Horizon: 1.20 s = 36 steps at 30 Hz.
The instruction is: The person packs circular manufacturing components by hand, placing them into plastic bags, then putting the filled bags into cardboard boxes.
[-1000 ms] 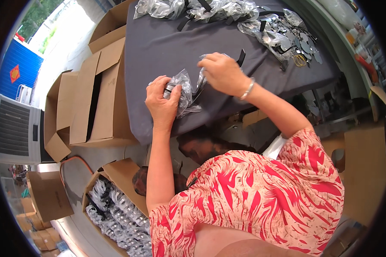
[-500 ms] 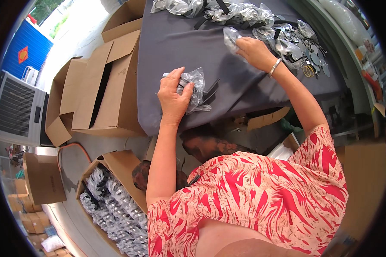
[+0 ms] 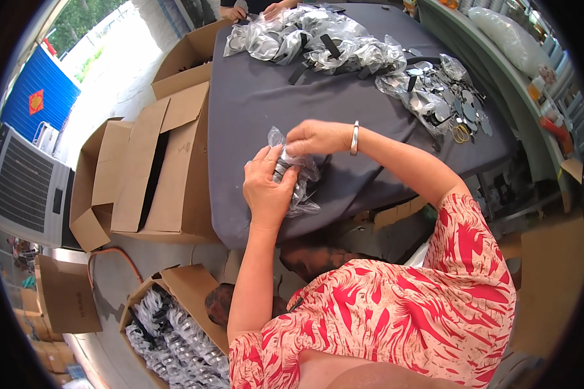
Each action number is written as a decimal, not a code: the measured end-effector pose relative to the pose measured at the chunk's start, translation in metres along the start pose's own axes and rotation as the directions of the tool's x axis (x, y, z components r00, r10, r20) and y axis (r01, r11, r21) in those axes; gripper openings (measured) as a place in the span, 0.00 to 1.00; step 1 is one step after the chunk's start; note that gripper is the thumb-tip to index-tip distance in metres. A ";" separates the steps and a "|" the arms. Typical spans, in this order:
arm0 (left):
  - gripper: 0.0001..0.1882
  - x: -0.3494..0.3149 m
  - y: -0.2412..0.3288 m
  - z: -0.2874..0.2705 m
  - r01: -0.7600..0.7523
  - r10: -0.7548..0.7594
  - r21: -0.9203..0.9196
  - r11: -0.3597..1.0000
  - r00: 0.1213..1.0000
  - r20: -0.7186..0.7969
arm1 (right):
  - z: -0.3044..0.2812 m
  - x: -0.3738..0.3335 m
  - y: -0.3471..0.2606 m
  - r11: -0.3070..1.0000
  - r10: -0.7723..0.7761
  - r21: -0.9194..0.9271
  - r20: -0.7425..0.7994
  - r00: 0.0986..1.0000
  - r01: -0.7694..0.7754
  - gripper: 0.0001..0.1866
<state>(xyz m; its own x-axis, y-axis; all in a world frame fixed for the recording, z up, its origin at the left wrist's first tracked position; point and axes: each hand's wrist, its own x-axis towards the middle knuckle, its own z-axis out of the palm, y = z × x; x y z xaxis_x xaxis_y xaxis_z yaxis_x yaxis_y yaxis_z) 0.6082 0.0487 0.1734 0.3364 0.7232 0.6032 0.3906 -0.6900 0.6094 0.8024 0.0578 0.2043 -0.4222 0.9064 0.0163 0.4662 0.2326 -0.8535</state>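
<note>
On the near part of the dark-covered table [image 3: 240,129] lies a small bunch of clear plastic bags [image 3: 303,194] with shiny silver parts inside. My left hand [image 3: 265,185] curls round the bunch from the left, its fingers on top and the thumb along the near side. My right hand [image 3: 318,137], with a silver bracelet at the wrist, is pinched at the far end of the bunch. A piece of clear plastic [image 3: 276,137] sticks up beside its fingertips. The fingers hide just what part of it they grip.
A pile of bagged parts [image 3: 324,39] runs along the table's far side. Loose silver discs [image 3: 467,107] and yellow rings [image 3: 461,133] lie at right. Another person's hands [image 3: 279,8] are at the far edge. Cardboard boxes [image 3: 188,175] stand left; a box of bagged parts [image 3: 175,350] is below.
My right hand has come left and nearer, from beside the pile to the bunch under my left hand, bringing the clear plastic along. Another person's hands have come into view at the top.
</note>
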 end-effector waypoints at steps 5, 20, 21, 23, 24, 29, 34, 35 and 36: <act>0.22 0.002 0.003 0.002 -0.024 0.024 -0.008 1.000 1.000 -0.001 | -0.065 0.036 0.027 0.715 -0.244 -0.634 -0.622 0.744 -0.295 0.08; 0.23 -0.006 0.001 0.000 -0.028 0.028 -0.003 1.000 0.999 -0.020 | -0.177 0.025 0.092 0.520 0.061 -0.275 -0.932 0.356 -0.809 0.13; 0.23 -0.006 0.001 0.000 -0.036 0.036 -0.002 0.999 0.999 -0.023 | -0.183 0.026 0.095 0.477 0.134 -0.328 -0.890 0.436 -0.815 0.11; 0.23 -0.005 0.003 0.000 -0.043 0.043 0.002 0.999 0.999 -0.025 | -0.186 0.029 0.102 0.439 0.211 -0.383 -0.835 0.507 -0.813 0.10; 0.23 -0.005 0.004 -0.001 -0.040 0.040 0.001 0.999 0.999 -0.025 | -0.185 0.031 0.107 0.487 0.214 -0.308 -0.865 0.454 -0.817 0.09; 0.23 -0.006 0.001 0.000 -0.039 0.039 -0.012 0.999 0.999 -0.021 | -0.168 0.023 0.102 0.404 0.026 -0.487 -0.840 0.542 -0.774 0.09; 0.23 -0.006 -0.001 0.002 -0.062 0.061 -0.006 0.998 0.997 -0.040 | -0.156 0.023 0.095 0.235 0.042 -0.700 -0.685 0.727 -0.674 0.09; 0.23 -0.006 0.000 0.001 -0.061 0.061 0.000 0.998 0.997 -0.046 | -0.156 0.021 0.091 0.239 0.036 -0.704 -0.682 0.731 -0.669 0.09; 0.23 -0.006 0.001 0.001 -0.051 0.051 -0.004 0.999 0.998 -0.038 | -0.157 0.019 0.084 0.282 0.059 -0.735 -0.628 0.776 -0.616 0.09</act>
<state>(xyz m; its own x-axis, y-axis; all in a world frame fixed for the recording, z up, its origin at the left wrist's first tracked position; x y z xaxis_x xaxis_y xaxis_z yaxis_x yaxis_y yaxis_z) 0.6073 0.0437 0.1700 0.3230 0.6855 0.6524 0.3699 -0.7260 0.5797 0.9555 0.1496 0.2142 0.1882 0.9386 0.2890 0.9634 -0.2337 0.1316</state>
